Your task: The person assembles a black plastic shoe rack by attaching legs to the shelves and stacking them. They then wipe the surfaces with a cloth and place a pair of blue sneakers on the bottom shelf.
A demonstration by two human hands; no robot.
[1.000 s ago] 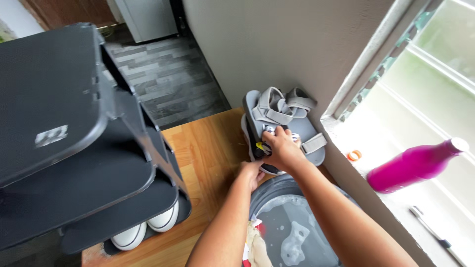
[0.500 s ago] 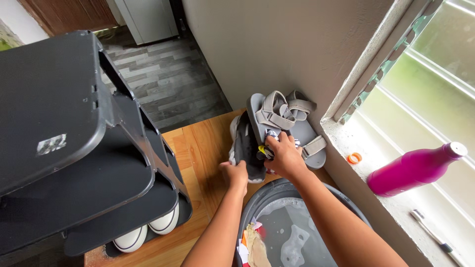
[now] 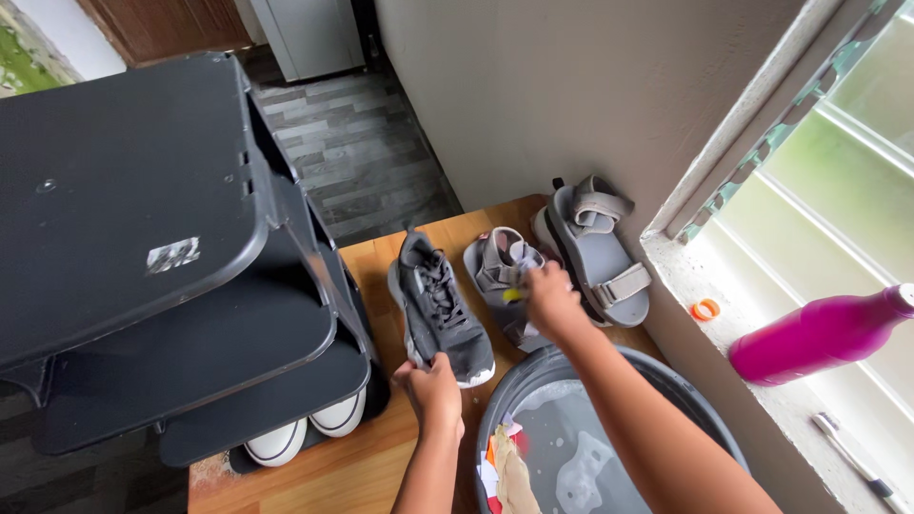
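Here the left hand's (image 3: 433, 385) fingers are pinching the toe of a dark grey lace-up mesh sneaker (image 3: 440, 309) lying on the wooden floor (image 3: 376, 457), while the right hand (image 3: 550, 300), at two o'clock from it, is curling closed around a small yellow object over a grey strapped sandal (image 3: 503, 281). Judging by this, the shoes are being set out beside the grey basin of soapy water (image 3: 685, 395) at five o'clock, and the next move is calling for a firmer grip on the dry-looking, intact sneaker.

The near sandal (image 3: 502, 286) is partly covered by the right hand (image 3: 550, 303), whose small yellow-tipped object is blurred. The basin (image 3: 709, 419) beside it is cut off below.
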